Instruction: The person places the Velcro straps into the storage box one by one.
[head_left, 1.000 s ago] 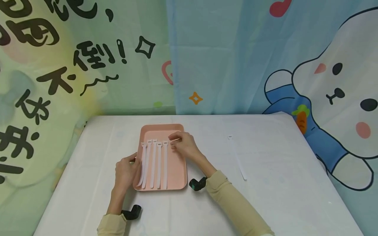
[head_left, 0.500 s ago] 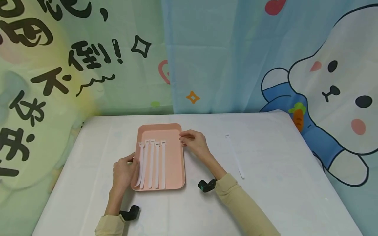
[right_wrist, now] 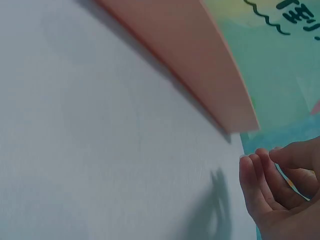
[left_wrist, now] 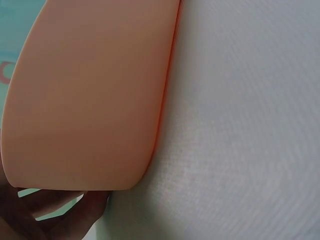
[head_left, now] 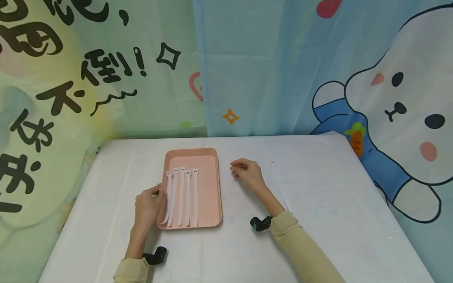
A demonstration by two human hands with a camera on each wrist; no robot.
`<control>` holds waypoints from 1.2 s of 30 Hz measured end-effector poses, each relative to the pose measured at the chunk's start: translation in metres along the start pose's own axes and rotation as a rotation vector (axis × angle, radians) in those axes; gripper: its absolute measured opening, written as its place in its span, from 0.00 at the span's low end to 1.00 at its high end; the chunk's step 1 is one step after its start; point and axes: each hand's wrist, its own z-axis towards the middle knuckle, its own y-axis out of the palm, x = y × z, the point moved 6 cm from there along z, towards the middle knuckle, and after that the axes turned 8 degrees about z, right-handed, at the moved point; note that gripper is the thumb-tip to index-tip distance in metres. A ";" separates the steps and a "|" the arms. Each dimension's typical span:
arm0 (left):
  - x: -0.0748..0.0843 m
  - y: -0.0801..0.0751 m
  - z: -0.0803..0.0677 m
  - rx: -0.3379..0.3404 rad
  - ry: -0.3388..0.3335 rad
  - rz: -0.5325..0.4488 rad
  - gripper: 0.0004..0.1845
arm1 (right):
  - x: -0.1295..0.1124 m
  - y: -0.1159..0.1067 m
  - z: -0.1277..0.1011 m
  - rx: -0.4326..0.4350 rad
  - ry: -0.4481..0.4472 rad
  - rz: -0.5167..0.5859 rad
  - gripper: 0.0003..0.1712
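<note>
A pink tray lies on the white table, with several white straps side by side in its left half. My left hand grips the tray's left edge; in the left wrist view its fingers curl under the tray. My right hand hovers just above the table, right of the tray, loosely curled and holding nothing. The right wrist view shows the same relaxed fingers beside the tray's side. One loose white strap lies on the table to the right of that hand.
The white table runs to a printed curtain backdrop at the back. Black wrist cameras sit on my left wrist and right wrist.
My right hand has left the tray's upper right part and moved right, off the tray and over the table, closer to the loose strap. The left hand and tray stay put.
</note>
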 end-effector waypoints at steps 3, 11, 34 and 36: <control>-0.001 0.000 0.000 0.001 -0.004 0.003 0.21 | 0.004 -0.012 0.000 0.017 0.008 -0.027 0.12; -0.001 0.001 0.002 -0.008 0.009 -0.005 0.21 | 0.012 -0.044 0.001 0.073 0.048 -0.061 0.14; -0.004 0.001 0.001 -0.015 -0.003 -0.008 0.22 | 0.024 -0.115 0.001 0.251 0.033 -0.375 0.15; -0.004 0.001 0.001 -0.014 -0.005 -0.011 0.22 | 0.025 -0.120 0.002 0.275 0.027 -0.385 0.17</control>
